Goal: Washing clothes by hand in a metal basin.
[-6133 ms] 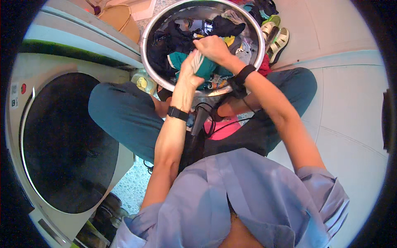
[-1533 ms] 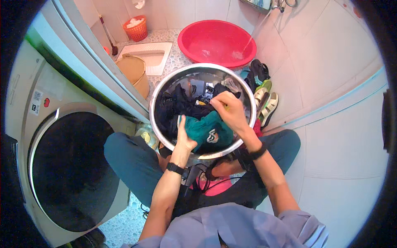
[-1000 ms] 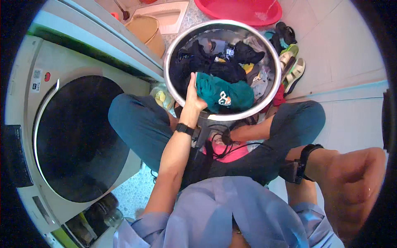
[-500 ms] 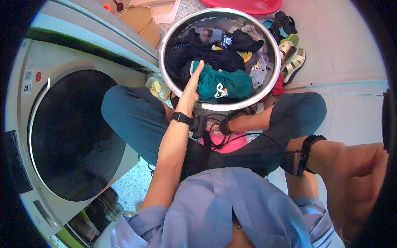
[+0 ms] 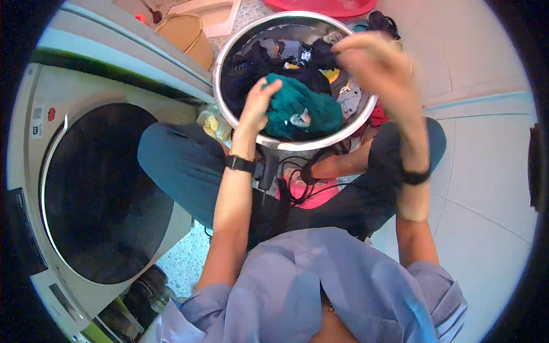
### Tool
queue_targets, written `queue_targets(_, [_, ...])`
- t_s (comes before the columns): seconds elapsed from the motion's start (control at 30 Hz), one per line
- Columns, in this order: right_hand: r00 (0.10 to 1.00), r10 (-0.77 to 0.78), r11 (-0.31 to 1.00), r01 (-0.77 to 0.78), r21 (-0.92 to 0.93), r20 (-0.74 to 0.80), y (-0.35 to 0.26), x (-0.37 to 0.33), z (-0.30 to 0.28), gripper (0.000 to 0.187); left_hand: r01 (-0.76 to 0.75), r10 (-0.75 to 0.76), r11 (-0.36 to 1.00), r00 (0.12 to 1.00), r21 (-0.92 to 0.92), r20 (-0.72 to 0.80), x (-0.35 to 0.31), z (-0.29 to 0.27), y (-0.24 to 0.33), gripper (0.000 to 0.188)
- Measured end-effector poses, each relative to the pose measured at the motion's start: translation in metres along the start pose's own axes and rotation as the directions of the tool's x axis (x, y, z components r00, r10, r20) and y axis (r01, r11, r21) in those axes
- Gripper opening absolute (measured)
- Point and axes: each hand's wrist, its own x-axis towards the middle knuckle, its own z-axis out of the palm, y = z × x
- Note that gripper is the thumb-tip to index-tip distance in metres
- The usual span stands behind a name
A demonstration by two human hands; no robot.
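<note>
A wide steel basin (image 5: 258,139) full of dark wet clothes stands in front of my crossed legs. Bunched in its near part lies a green garment (image 5: 311,108) with a small white and orange print. My left hand (image 5: 259,106) is at the basin's near left side, thumb on top of the green cloth, gripping its left end. Over the basin's right rim hovers my right hand (image 5: 374,60), smeared by motion and apart from the green cloth; its finger posture is unclear. Black garments (image 5: 243,74) and a grey one (image 5: 347,102) lie around the green one.
To my left stands a front-loading washing machine (image 5: 108,194) with a round dark door. Beyond the steel basin are a red basin (image 5: 326,6) and a tan bucket (image 5: 186,40). A small pale tub (image 5: 213,123) sits by my left knee. A pink thing (image 5: 309,194) lies between my legs.
My right hand has swung from the lower right up over the basin's right rim. My left hand has closed on the green garment, which is now more crumpled, its print partly folded.
</note>
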Motion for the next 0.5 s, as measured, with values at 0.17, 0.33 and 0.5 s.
queue_targets(0.17, [0.904, 0.319, 0.814, -0.108, -0.571, 0.285, 0.105, -0.030, 0.046, 0.071, -0.031, 0.124, 0.913, 0.971, -0.408, 0.205, -0.024, 0.044, 0.058, 0.025])
queue_targets(0.33, [0.788, 0.473, 0.881, -0.430, -0.197, 0.395, 0.139, -0.001, 0.007, 0.024, 0.019, 0.155, 0.860, 0.942, -0.509, 0.297, -0.044, 0.055, 0.078, 0.034])
queue_targets(0.5, [0.978, 0.209, 0.977, -0.208, -0.047, 0.017, 0.076, 0.052, -0.057, 0.019, 0.125, 0.284, 0.678, 0.864, -0.725, 0.415, -0.080, 0.097, 0.106, 0.042])
